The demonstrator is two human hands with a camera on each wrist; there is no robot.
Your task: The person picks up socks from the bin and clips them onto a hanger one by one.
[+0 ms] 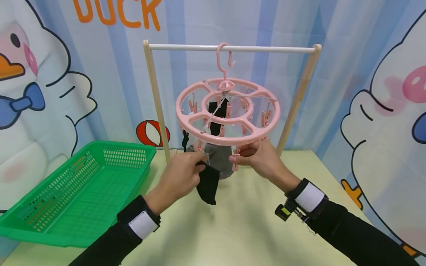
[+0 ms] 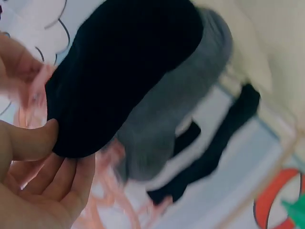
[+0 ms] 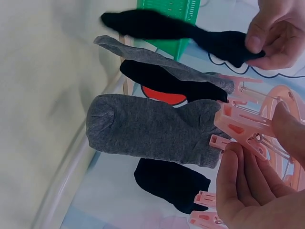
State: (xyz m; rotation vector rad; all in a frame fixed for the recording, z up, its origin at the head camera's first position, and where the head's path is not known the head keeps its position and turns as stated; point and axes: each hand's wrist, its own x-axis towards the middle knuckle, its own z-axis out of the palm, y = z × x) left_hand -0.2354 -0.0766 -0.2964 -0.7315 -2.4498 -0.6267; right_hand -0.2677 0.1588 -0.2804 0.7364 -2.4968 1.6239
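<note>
My left hand [image 1: 181, 171] pinches a black sock [image 1: 208, 184] near its upper end, and the sock hangs down below the pink round drying hanger [image 1: 213, 139]. My right hand [image 1: 261, 159] holds a pink clothespin [image 1: 236, 159] between thumb and fingers, at the hanger's near right side. In the right wrist view this clothespin [image 3: 240, 124] hangs from the hanger. Behind it, grey socks [image 3: 147, 129] and other black socks [image 3: 171, 183] hang from the hanger. The left wrist view shows the held sock [image 2: 124, 71] in front of a grey sock [image 2: 190, 86].
The hanger hooks over a white rod [image 1: 186, 47] between two wooden posts [image 1: 299, 96]. A green basket [image 1: 133, 184] stands on the pale yellow table [image 1: 253, 229] at the left. A blue curtain with duck prints [image 1: 206, 22] hangs behind.
</note>
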